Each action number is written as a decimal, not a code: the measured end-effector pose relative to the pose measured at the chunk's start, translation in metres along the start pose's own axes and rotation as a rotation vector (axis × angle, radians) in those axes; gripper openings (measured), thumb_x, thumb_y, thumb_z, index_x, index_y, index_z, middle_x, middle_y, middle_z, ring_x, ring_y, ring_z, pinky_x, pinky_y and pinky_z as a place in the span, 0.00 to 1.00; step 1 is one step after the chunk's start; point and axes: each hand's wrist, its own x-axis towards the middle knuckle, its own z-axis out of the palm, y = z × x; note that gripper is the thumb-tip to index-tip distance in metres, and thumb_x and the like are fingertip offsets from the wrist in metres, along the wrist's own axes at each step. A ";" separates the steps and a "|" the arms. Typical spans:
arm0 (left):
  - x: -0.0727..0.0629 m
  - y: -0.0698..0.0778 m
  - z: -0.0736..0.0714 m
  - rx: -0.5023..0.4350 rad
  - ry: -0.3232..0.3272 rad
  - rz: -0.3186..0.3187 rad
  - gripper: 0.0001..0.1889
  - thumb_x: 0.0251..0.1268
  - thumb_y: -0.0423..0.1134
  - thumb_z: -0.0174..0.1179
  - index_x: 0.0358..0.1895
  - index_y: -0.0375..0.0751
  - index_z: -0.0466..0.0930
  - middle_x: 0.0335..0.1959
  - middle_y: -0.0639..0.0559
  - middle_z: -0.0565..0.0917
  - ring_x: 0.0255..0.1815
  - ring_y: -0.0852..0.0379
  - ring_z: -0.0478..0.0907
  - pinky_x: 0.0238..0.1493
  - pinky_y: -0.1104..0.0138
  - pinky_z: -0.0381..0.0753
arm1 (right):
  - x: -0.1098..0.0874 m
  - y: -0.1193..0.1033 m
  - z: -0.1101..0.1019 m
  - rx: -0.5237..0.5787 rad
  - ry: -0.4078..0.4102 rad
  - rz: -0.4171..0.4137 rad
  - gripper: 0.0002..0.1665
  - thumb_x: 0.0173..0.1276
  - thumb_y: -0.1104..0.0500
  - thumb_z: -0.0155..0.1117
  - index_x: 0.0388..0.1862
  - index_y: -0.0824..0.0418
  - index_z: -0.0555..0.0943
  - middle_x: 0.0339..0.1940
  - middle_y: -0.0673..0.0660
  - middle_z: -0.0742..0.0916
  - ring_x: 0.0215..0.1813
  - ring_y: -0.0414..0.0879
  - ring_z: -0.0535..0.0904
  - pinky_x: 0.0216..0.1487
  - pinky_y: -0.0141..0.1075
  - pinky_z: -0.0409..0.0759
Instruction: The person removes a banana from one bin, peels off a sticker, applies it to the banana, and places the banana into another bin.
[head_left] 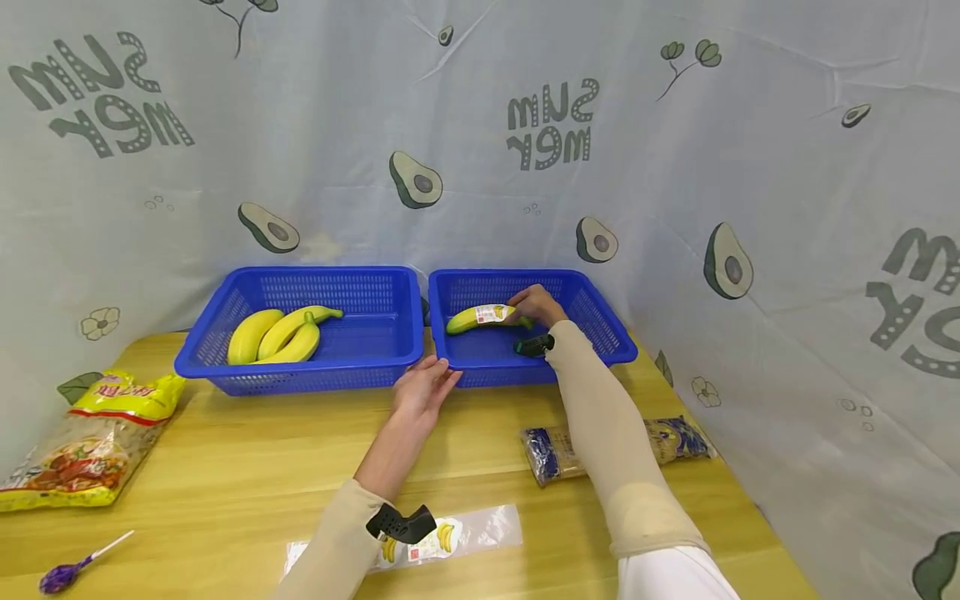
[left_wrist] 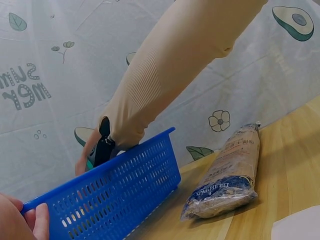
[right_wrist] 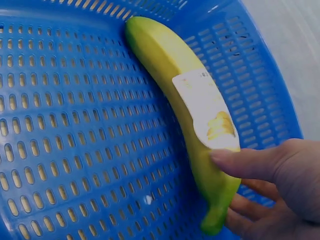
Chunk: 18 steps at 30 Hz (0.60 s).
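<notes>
My right hand (head_left: 538,305) pinches the stem end of a green-tipped yellow banana (right_wrist: 167,52), thumb on top and fingers beneath. A white label (right_wrist: 202,102) with a banana picture is stuck on its side. The banana lies inside the right blue plastic basket (head_left: 487,354), along the far wall. With thumb and fingers, my left hand (head_left: 425,387) grips that basket's rim at its near left corner. In the left wrist view, its thumb (left_wrist: 41,222) shows on the outer side of the rim.
Left stands another blue basket (head_left: 367,337) with three unlabelled bananas (head_left: 281,335). A spaghetti pack (head_left: 551,454) lies under my right forearm, a label strip (head_left: 480,533) by my left. Further left are a yellow food bag (head_left: 97,450) and a purple lollipop (head_left: 63,575). A printed curtain (head_left: 480,125) hangs behind.
</notes>
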 end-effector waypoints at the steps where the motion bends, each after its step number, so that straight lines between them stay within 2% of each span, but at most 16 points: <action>1: -0.001 -0.002 0.000 -0.005 0.000 -0.004 0.07 0.76 0.18 0.57 0.48 0.31 0.73 0.45 0.41 0.74 0.37 0.55 0.79 0.57 0.62 0.90 | -0.001 0.002 -0.001 -0.014 0.006 0.006 0.32 0.69 0.74 0.73 0.72 0.73 0.79 0.75 0.71 0.79 0.76 0.64 0.73 0.77 0.53 0.76; 3: -0.001 -0.005 0.001 -0.009 -0.005 -0.012 0.07 0.76 0.18 0.57 0.48 0.31 0.73 0.44 0.41 0.74 0.37 0.55 0.79 0.56 0.63 0.90 | -0.002 0.007 -0.004 -0.030 0.025 0.015 0.31 0.68 0.74 0.73 0.70 0.73 0.80 0.74 0.71 0.79 0.75 0.64 0.74 0.76 0.53 0.77; 9: -0.003 -0.002 0.002 -0.005 -0.002 -0.009 0.09 0.76 0.18 0.57 0.50 0.30 0.74 0.44 0.41 0.75 0.35 0.56 0.79 0.56 0.63 0.90 | 0.000 0.002 -0.006 -0.085 0.030 0.020 0.30 0.70 0.70 0.74 0.71 0.72 0.80 0.75 0.70 0.79 0.78 0.64 0.71 0.77 0.52 0.76; 13: -0.004 -0.001 0.001 -0.005 0.001 -0.001 0.11 0.76 0.18 0.57 0.55 0.27 0.73 0.45 0.41 0.74 0.38 0.55 0.80 0.55 0.64 0.91 | -0.005 -0.001 -0.008 -0.072 0.021 -0.005 0.30 0.74 0.68 0.73 0.72 0.74 0.78 0.77 0.71 0.77 0.81 0.65 0.68 0.79 0.53 0.73; 18: -0.002 -0.002 0.004 -0.005 -0.008 0.002 0.09 0.76 0.18 0.56 0.53 0.28 0.73 0.44 0.41 0.75 0.37 0.55 0.79 0.55 0.64 0.91 | -0.017 -0.004 -0.023 -0.039 0.022 -0.030 0.33 0.77 0.64 0.71 0.77 0.74 0.73 0.79 0.70 0.74 0.82 0.65 0.66 0.82 0.56 0.69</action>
